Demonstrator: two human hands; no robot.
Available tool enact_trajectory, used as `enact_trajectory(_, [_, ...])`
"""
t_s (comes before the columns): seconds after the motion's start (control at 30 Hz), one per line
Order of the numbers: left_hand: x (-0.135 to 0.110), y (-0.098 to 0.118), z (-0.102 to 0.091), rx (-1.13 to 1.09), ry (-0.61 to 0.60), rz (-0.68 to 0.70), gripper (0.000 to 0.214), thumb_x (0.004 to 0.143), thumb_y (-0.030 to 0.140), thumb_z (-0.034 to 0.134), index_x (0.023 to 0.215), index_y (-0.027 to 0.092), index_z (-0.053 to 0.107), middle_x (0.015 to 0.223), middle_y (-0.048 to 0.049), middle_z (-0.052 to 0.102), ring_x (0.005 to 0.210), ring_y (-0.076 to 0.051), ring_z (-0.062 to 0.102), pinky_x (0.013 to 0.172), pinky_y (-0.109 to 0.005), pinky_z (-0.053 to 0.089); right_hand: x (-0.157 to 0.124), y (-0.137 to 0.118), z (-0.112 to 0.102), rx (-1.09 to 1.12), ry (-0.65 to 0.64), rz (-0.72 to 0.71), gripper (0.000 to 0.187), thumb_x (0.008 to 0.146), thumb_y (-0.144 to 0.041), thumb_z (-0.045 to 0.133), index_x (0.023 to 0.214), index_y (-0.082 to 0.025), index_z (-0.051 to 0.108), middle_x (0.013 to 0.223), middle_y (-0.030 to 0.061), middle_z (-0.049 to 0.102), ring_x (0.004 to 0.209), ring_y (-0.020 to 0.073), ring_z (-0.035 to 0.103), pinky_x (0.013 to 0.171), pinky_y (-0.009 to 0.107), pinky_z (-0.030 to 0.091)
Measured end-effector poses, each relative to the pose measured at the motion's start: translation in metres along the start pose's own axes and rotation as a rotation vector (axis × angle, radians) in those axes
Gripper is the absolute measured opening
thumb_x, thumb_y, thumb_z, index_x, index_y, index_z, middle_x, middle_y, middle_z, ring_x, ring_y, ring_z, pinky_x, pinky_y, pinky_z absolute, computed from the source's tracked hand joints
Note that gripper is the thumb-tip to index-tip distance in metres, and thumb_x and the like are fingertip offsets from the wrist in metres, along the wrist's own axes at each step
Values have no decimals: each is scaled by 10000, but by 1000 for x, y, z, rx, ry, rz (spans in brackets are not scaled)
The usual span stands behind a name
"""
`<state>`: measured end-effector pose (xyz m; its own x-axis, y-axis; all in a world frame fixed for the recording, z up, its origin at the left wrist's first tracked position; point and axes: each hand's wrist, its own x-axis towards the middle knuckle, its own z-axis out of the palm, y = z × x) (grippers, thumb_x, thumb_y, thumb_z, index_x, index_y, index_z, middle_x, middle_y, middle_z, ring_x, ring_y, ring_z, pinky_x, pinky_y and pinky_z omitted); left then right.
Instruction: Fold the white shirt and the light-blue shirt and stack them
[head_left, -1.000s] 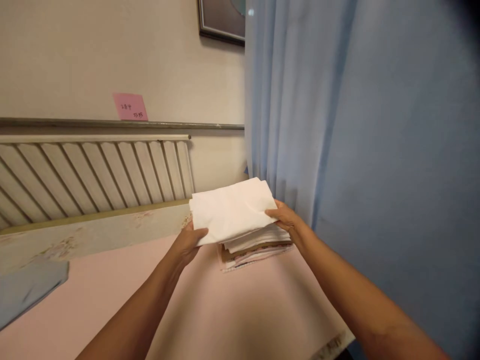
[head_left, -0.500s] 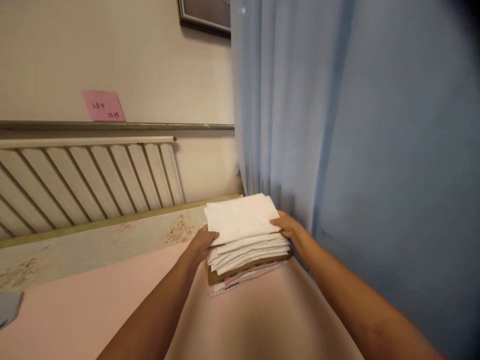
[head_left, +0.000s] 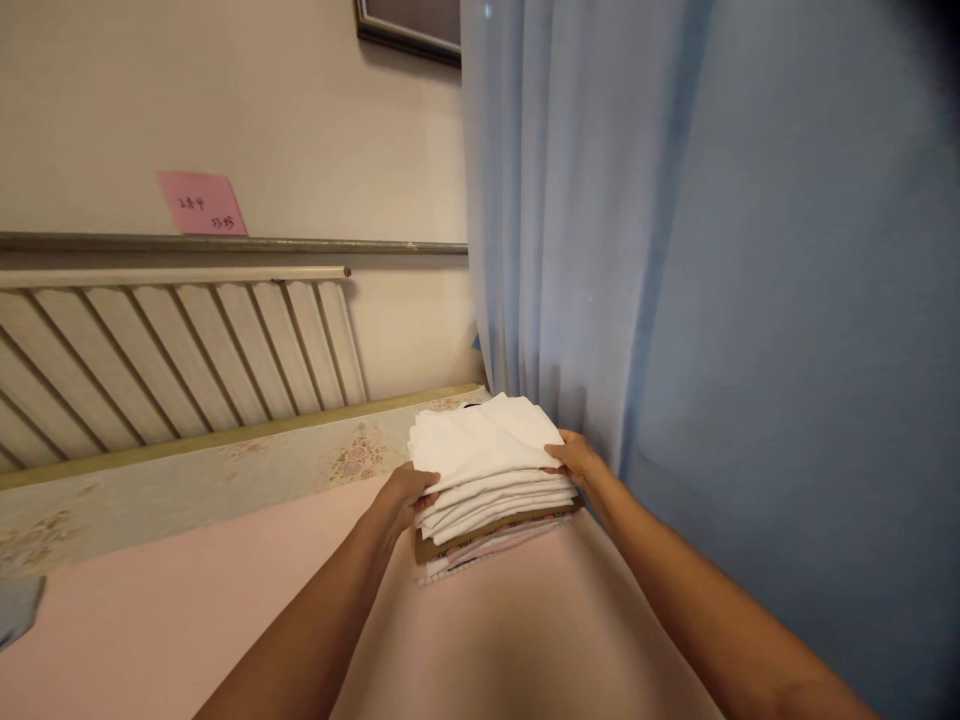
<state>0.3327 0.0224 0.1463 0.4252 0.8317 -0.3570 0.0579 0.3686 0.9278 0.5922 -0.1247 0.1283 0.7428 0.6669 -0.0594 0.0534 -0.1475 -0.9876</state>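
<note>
A folded white cloth (head_left: 487, 440) lies on top of a stack of folded cloths (head_left: 499, 510). My left hand (head_left: 412, 487) grips its near left corner, thumb on top and fingers underneath. On the opposite side my right hand (head_left: 576, 456) pinches the right edge in the same way. Below the top piece the stack shows several white layers, then a brown layer (head_left: 435, 548) and a patterned pinkish one at the bottom. The stack rests on a pink sheet (head_left: 187, 590). The fingers under the cloth are mostly hidden.
A blue curtain (head_left: 772, 330) hangs close along the right side. A flowered cover (head_left: 285, 455) borders the sheet at the back, before a radiator (head_left: 172, 360). A grey-blue cloth (head_left: 19, 608) lies at the left edge. A pink note (head_left: 201, 204) stands on the wall ledge.
The top white cloth has come down flatter onto the stack, its far edge now uneven. Both hands still hold its sides, and the view has shifted slightly.
</note>
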Motion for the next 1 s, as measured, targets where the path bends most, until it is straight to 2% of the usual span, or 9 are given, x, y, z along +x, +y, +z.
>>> enact_trajectory(0.1, [1, -5, 1, 5, 13, 16, 270, 644, 8, 673, 860, 139, 580, 645, 20, 602, 471, -59, 525, 429, -154, 458, -6, -8, -1, -156, 118, -96, 568, 727, -145, 605, 1288, -142, 512, 1244, 137, 595, 1120, 277, 570, 927, 415, 491])
enact_trajectory(0.2, [2, -6, 3, 9, 21, 29, 254, 639, 34, 699, 837, 141, 580, 631, 26, 594, 460, -52, 509, 425, -152, 447, -10, -36, 11, -579, 220, -414, 536, 834, -199, 526, 1361, -138, 450, 1423, 141, 433, 1329, 262, 366, 1116, 402, 262])
enact_trajectory(0.33, [2, -6, 2, 16, 24, 47, 263, 634, 47, 707, 848, 139, 586, 658, 14, 610, 472, -57, 522, 439, -162, 451, -9, -68, 58, -1007, 23, -742, 462, 939, -372, 388, 1336, -160, 489, 1461, 116, 387, 1371, 225, 291, 1132, 368, 186])
enact_trajectory(0.4, [2, -9, 1, 22, 17, 63, 269, 637, 45, 698, 865, 139, 589, 669, 12, 615, 478, -55, 523, 442, -158, 443, -8, -65, 84, -1071, -107, -747, 505, 945, -475, 337, 1359, -215, 464, 1505, 76, 319, 1403, 235, 211, 1133, 400, 153])
enact_trajectory(0.53, [2, -22, -4, 62, 7, 93, 339, 618, 37, 691, 925, 146, 596, 717, 1, 631, 513, -67, 535, 450, -164, 436, -10, -28, 112, -1147, -292, -555, 619, 915, -611, 272, 1421, -267, 367, 1551, 33, 210, 1428, 255, 108, 1132, 456, 76])
enact_trajectory(0.7, [4, -34, -8, 105, 28, 115, 520, 625, 71, 684, 1119, 157, 546, 864, -30, 646, 594, -87, 572, 504, -185, 463, -11, -1, 112, -1154, -261, -548, 644, 911, -636, 228, 1449, -291, 303, 1568, 6, 139, 1437, 225, 45, 1134, 429, 15])
enact_trajectory(0.8, [-4, -39, -15, 127, 55, 117, 713, 664, 117, 665, 1322, 137, 392, 772, -12, 632, 527, -86, 545, 502, -199, 452, -10, -2, 112, -1143, -252, -573, 625, 917, -613, 271, 1433, -267, 340, 1557, 34, 189, 1430, 235, 100, 1132, 437, 40])
enact_trajectory(0.9, [-25, -54, -35, 151, 75, 98, 812, 702, 149, 626, 1416, 104, 243, 619, 35, 586, 453, -94, 502, 463, -206, 407, -10, 0, 113, -1144, -228, -602, 583, 923, -559, 334, 1410, -243, 385, 1536, 56, 254, 1417, 243, 163, 1129, 448, 94])
enact_trajectory(1.0, [-60, -89, -71, 153, 58, 36, 716, 713, 174, 607, 1368, 93, 329, 519, 55, 554, 427, -107, 488, 441, -207, 359, -9, 8, 111, -1193, -206, -662, 531, 928, -489, 370, 1398, -244, 405, 1521, 59, 291, 1410, 244, 197, 1124, 460, 136])
